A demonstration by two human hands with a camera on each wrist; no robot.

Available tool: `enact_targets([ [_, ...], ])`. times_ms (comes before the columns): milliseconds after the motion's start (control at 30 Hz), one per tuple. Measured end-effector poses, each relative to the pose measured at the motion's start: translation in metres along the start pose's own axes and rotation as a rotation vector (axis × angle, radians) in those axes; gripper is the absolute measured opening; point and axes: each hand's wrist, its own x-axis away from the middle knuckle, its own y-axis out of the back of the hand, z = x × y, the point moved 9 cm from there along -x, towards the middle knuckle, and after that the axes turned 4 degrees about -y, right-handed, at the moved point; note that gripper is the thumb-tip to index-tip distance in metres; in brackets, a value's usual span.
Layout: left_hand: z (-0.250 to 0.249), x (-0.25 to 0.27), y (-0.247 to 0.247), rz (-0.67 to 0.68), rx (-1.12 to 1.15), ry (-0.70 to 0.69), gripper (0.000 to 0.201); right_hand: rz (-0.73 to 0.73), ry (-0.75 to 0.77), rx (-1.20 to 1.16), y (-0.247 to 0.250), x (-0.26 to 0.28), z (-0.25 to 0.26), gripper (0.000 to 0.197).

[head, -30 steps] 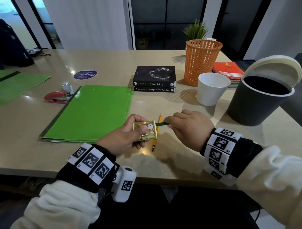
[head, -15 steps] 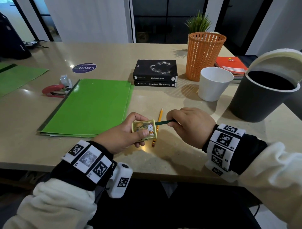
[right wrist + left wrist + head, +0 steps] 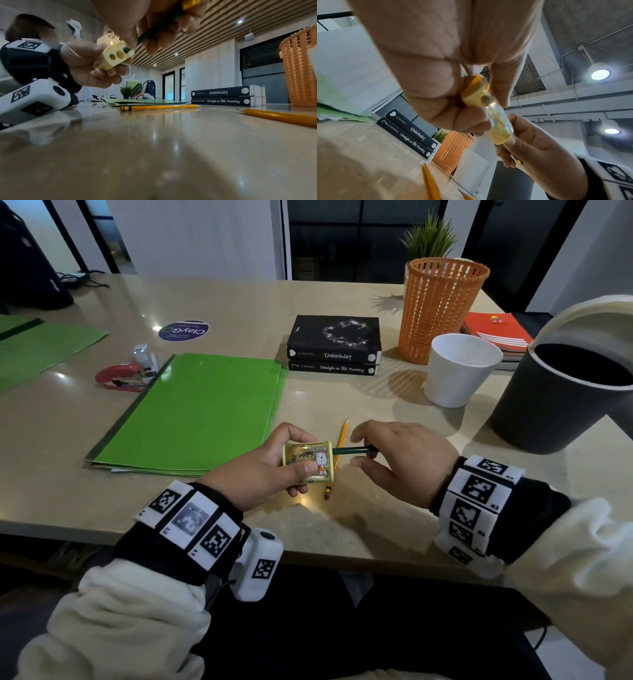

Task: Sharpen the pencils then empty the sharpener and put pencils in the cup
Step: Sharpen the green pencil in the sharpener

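My left hand (image 3: 296, 462) grips a small yellow sharpener (image 3: 313, 458) with a clear shavings box, a little above the table. One hole of the sharpener (image 3: 115, 56) takes the tip of a green pencil (image 3: 349, 450). My right hand (image 3: 364, 451) holds that pencil by its back end, fingers curled round it (image 3: 154, 31). A yellow pencil (image 3: 342, 436) lies on the table under the sharpener, point away from me. A second yellow pencil (image 3: 281, 117) lies to the right, hidden in the head view. The white cup (image 3: 459, 371) stands upright at the back right.
A dark bin (image 3: 548, 409) with its lid swung open stands at the right edge. An orange mesh basket (image 3: 442, 309), two stacked black books (image 3: 334, 344), a green folder (image 3: 195, 412) and a red stapler (image 3: 123, 376) lie farther back and left.
More of the green pencil now shows between the sharpener and my right hand, whose fingers have loosened and spread a little. The left hand keeps its grip on the sharpener.
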Motion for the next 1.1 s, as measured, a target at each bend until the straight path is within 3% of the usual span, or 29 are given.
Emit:
enact_targets([
  [100, 0.001, 0.0, 0.003, -0.011, 0.029, 0.008, 0.033, -0.038, -0.024, 0.025, 0.003, 0.0, 0.001, 0.028],
  [300, 0.002, 0.004, 0.001, 0.005, 0.016, 0.035, 0.03, -0.086, -0.013, 0.008, 0.009, 0.0, 0.002, 0.009],
  [500, -0.005, 0.006, 0.0, 0.014, -0.072, 0.002, 0.019, -0.099, 0.033, -0.038, 0.01, 0.0, 0.004, 0.024],
  [833, -0.013, 0.01, 0.0, 0.027, -0.129, -0.019, 0.019, -0.12, 0.066, -0.039, 0.007, 0.002, 0.007, 0.027],
  [1100, -0.016, 0.011, 0.001, 0.043, -0.139, -0.035, 0.018, -0.035, 0.055, 0.018, -0.002, 0.001, 0.006, 0.029],
])
